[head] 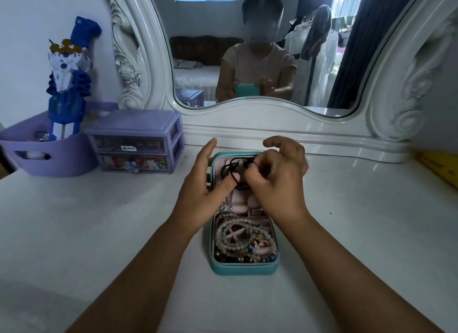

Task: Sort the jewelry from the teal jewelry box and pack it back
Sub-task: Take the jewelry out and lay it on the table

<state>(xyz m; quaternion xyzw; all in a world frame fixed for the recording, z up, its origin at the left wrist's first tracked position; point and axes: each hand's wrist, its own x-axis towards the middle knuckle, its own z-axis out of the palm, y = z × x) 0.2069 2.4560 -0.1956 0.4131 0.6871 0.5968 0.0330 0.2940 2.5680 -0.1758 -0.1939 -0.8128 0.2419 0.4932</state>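
The teal jewelry box (pixel 244 268) lies open on the white dresser top, its pink-lined lid (pixel 221 165) folded back toward the mirror. The near half holds several pale bead bracelets (pixel 233 233), a starfish charm and gold and turquoise beads. A black cord (pixel 235 164) loops over the lid's lining. My left hand (pixel 207 184) sits at the lid's left edge, thumb pressing on the cord. My right hand (pixel 275 181) hovers over the lid, fingertips pinched on the same cord. Thin silver chains (pixel 228 201) hang below my left thumb.
A purple two-drawer organizer (pixel 135 142) stands at the left, with a purple basket (pixel 53 154) holding a blue-and-white figure (pixel 67 85) beside it. The ornate white mirror frame (pixel 272 119) runs along the back. A yellow item (pixel 438 166) lies at the far right edge.
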